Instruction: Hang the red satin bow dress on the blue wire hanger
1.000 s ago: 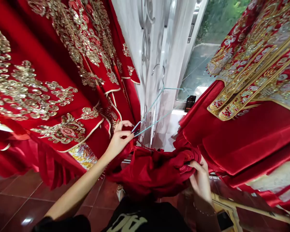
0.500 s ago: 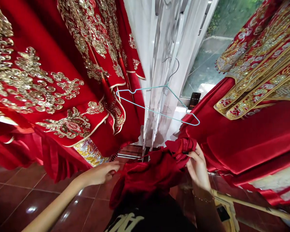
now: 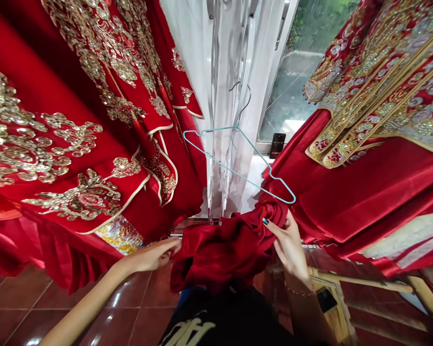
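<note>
A bunched dark red garment of shiny cloth hangs between my two hands, in front of my body. My left hand is closed at its left edge, the fingertips pinching the cloth. On the garment's right end, my right hand is shut, with the thumb pressed on the gathered fabric and the other fingers behind it. Just above the cloth is a thin light-blue wire hanger with a metal hook; its right end slopes down close to my right hand. The cloth's folds hide what kind of garment it is.
Red robes with gold embroidery hang at left; another beaded red robe hangs at right. Clear shiny posts rise between them. A phone leans by the window. At lower right is a wooden stool or chair with a dark object on it.
My right thumb has moved further over the gathered cloth. The hanger now tilts more steeply down to the right. The garment's left side has risen slightly, and the whole view has shifted.
</note>
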A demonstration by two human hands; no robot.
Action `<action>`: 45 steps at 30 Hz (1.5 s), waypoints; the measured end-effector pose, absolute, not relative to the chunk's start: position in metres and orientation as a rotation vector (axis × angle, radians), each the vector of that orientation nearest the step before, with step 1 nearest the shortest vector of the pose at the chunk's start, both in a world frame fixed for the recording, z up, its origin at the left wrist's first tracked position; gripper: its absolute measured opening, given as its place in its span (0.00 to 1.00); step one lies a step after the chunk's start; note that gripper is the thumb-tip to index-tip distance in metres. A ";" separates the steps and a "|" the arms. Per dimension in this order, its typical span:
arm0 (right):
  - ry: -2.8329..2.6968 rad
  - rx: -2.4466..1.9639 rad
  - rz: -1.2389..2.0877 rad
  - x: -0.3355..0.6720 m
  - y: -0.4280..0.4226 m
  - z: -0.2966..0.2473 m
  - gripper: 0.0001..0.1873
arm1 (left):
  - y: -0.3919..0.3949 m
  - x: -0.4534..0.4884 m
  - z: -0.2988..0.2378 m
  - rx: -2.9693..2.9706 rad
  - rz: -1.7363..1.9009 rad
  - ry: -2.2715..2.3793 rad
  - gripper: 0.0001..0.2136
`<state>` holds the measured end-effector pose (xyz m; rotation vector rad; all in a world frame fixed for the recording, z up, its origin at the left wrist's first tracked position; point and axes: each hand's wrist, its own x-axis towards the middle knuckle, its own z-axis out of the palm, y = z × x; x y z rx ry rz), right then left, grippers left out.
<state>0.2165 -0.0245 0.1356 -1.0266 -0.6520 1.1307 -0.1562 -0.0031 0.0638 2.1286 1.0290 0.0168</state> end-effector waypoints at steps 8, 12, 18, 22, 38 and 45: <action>-0.660 -1.045 1.063 0.219 -0.017 0.128 0.22 | 0.010 -0.136 0.012 1.684 0.548 1.054 0.08; -0.661 -1.060 1.053 0.223 -0.014 0.121 0.23 | 0.007 -0.118 -0.018 1.312 0.833 1.172 0.14; -0.841 -1.170 0.914 0.226 -0.007 0.110 0.25 | -0.006 -0.085 -0.033 0.680 1.365 1.211 0.23; -0.979 -1.303 0.469 0.237 -0.004 0.108 0.24 | 0.001 -0.069 -0.011 0.632 1.432 1.171 0.24; -0.665 -1.134 0.441 0.236 0.006 0.088 0.12 | -0.003 -0.094 0.041 0.410 1.117 1.279 0.12; -0.833 -0.902 1.102 0.218 -0.006 0.098 0.29 | 0.000 -0.080 0.055 0.486 1.191 1.217 0.07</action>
